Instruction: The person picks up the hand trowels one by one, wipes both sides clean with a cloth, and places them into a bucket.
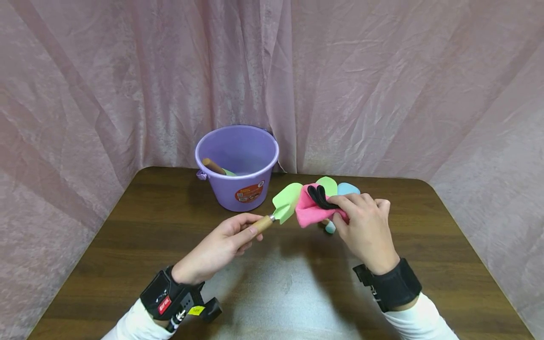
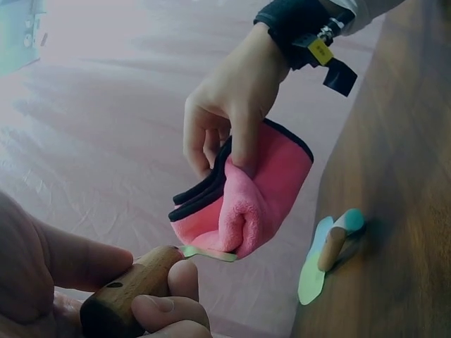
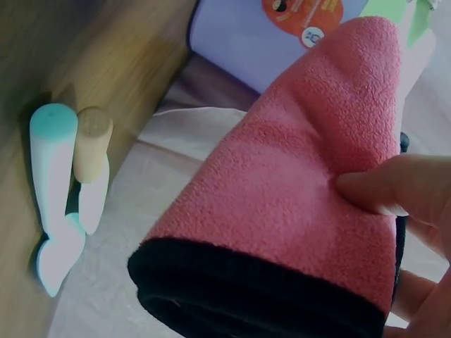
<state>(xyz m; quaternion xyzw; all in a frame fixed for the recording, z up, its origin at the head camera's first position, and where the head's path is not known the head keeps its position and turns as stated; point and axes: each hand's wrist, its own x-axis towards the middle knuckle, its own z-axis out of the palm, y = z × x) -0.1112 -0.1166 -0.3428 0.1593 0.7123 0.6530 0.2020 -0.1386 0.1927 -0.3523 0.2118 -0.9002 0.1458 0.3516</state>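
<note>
My left hand (image 1: 218, 245) grips the wooden handle (image 2: 134, 285) of a small hand trowel with a light green blade (image 1: 287, 199). Between the thumb and fingers of my right hand (image 1: 366, 229) is a folded pink cloth (image 1: 309, 210) with black edging. The cloth is beside the blade's tip in the head view; in the left wrist view it hides part of the blade. Below the cloth, two more tools lie side by side on the table: one with a wooden handle (image 3: 93, 144) and green blade (image 1: 327, 184), the other with a turquoise-ended handle (image 3: 53, 162) and light blue blade (image 1: 348, 188).
A purple bucket (image 1: 237, 194) stands at the table's back edge, left of centre. Inside it leans a tool with a wooden handle (image 1: 213, 165); some green shows beside it. Pink curtains (image 1: 361, 94) hang behind the brown wooden table (image 1: 140, 236).
</note>
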